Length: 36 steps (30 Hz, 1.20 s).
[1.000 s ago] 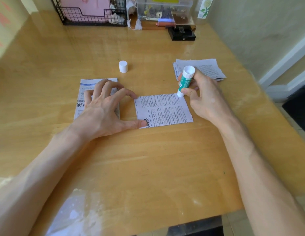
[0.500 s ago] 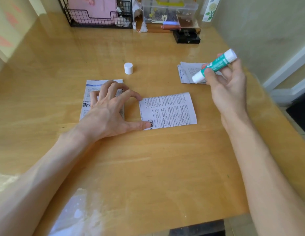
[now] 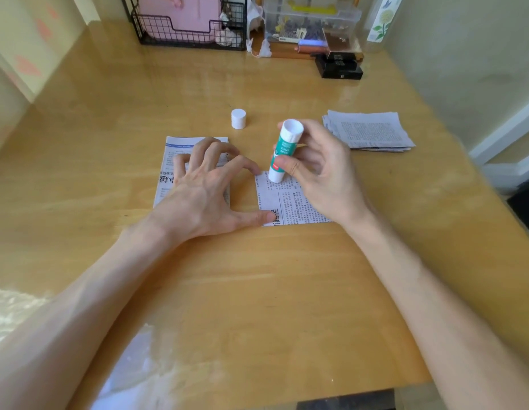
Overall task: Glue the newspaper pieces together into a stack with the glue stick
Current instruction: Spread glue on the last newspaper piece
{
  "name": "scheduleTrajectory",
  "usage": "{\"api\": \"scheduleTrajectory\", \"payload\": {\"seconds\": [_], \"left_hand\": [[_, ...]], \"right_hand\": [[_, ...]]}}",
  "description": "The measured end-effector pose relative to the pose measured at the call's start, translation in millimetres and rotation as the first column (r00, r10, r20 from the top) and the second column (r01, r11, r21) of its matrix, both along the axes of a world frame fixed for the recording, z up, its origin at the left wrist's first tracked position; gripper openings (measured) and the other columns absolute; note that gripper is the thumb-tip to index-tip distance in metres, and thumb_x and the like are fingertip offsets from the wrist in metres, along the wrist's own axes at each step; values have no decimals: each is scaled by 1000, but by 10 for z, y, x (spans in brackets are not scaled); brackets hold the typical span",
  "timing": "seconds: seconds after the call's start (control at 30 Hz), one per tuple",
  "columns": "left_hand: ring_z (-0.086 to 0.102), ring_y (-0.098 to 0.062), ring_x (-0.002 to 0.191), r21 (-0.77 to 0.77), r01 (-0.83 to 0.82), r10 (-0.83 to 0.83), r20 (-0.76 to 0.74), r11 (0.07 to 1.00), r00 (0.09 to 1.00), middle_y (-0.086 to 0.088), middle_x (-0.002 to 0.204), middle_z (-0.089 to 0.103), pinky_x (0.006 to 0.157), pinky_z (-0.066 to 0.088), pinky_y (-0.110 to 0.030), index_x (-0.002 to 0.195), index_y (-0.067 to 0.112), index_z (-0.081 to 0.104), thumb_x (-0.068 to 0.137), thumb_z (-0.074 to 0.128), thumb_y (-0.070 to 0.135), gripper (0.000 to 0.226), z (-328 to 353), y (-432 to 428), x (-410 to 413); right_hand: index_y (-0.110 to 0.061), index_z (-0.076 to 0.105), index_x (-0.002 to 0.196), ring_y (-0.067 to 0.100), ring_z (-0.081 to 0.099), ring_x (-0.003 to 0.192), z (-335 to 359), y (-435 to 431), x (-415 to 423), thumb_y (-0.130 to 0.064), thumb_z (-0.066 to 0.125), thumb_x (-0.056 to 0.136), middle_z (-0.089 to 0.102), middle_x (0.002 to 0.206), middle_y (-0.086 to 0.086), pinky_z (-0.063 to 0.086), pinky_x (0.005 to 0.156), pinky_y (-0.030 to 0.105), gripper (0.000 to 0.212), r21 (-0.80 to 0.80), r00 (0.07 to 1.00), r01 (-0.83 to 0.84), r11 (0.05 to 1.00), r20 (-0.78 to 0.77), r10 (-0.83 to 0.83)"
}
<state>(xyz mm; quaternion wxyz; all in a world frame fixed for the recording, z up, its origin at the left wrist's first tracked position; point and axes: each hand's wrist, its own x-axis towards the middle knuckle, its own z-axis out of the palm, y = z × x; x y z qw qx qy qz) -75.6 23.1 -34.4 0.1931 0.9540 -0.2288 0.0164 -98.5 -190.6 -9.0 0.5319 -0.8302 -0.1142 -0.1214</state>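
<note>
A single newspaper piece lies flat on the wooden table in the middle. My right hand grips a green and white glue stick upright, its lower end touching the piece's upper left part. My left hand is spread, thumb and index fingertip pressing the piece's left edge. Its other fingers rest on a second newspaper piece to the left. A pile of newspaper pieces lies at the right. The glue stick's white cap stands behind my hands.
A black wire basket with a pink item, a clear plastic box and a black box stand along the table's far edge. A wall runs close on the right. The table's front edge is near me.
My right hand, which had lifted the glue stick up to the right, has brought it back down onto the piece's upper left part. My left hand has stayed in place.
</note>
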Motion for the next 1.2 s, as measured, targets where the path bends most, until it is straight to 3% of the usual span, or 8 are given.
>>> {"api": "scheduleTrajectory", "payload": {"seconds": [0.1, 0.23, 0.4, 0.63, 0.87, 1.0, 1.1, 1.2], "left_hand": [[16, -16, 149, 3, 6, -6, 5, 1000, 1000, 14, 142, 36, 106, 12, -35, 127, 53, 50, 54, 46, 103, 88, -6, 4, 3], [17, -15, 148, 0, 3, -3, 6, 1000, 1000, 14, 142, 36, 105, 13, -34, 127, 54, 48, 54, 46, 104, 88, -19, -4, 5], [17, -13, 146, -4, -1, 1, 2, 1000, 1000, 15, 140, 36, 104, 12, -33, 127, 53, 48, 53, 46, 104, 90, -14, -5, 7], [16, -12, 145, -7, -5, 5, 2, 1000, 1000, 15, 139, 37, 103, 11, -32, 127, 54, 48, 52, 46, 103, 90, -12, -6, 0], [15, -11, 146, -6, -6, 6, -6, 1000, 1000, 16, 140, 36, 102, 11, -32, 127, 54, 48, 51, 48, 103, 90, -9, -6, 5], [15, -11, 146, -10, -5, 5, -2, 1000, 1000, 16, 139, 36, 102, 12, -32, 126, 54, 49, 52, 48, 103, 89, -9, -2, 3], [16, -11, 146, -7, -6, 6, -3, 1000, 1000, 16, 140, 36, 103, 10, -32, 127, 53, 49, 51, 47, 103, 90, -4, -2, 5], [16, -12, 146, -9, -7, 7, -1, 1000, 1000, 16, 140, 36, 103, 12, -33, 125, 54, 49, 51, 48, 103, 89, -12, -6, 2]], "right_hand": [[1, 60, 117, 13, 77, 97, -34, 27, 4, -8, 72, 98, 75, 106, 5, 62, 86, 43, 24, -72, 1000, -8, 997, -3, 8], [2, 58, 116, 12, 76, 99, -44, 49, -20, -9, 68, 101, 76, 107, 6, 60, 86, 46, 21, -153, 999, -34, 988, 10, 36], [-4, 53, 112, 19, 75, 89, -33, 51, -9, -19, 70, 101, 75, 96, 4, 58, 83, 49, 25, -275, 998, -22, 961, 47, 37], [-9, 56, 108, 8, 75, 89, -11, 52, -26, -32, 79, 95, 74, 95, -8, 62, 82, 39, 35, -264, 995, 73, 962, 82, -53], [-11, 54, 107, 10, 76, 84, -22, 16, -37, -21, 71, 100, 74, 90, -8, 59, 76, 50, 21, -312, 999, 43, 949, 16, -40], [-13, 56, 115, 22, 74, 88, -34, -14, -22, -16, 61, 100, 75, 95, -4, 58, 78, 53, 16, -347, 1000, 27, 938, -3, -30], [-10, 57, 113, 20, 74, 89, -8, -19, -29, -18, 65, 101, 74, 95, -4, 58, 78, 47, 17, -351, 1000, 30, 936, 2, -31], [-6, 54, 104, 9, 73, 88, 25, -22, -54, -23, 73, 99, 71, 90, -6, 57, 78, 31, 26, -335, 998, 52, 941, 44, -39]]}}
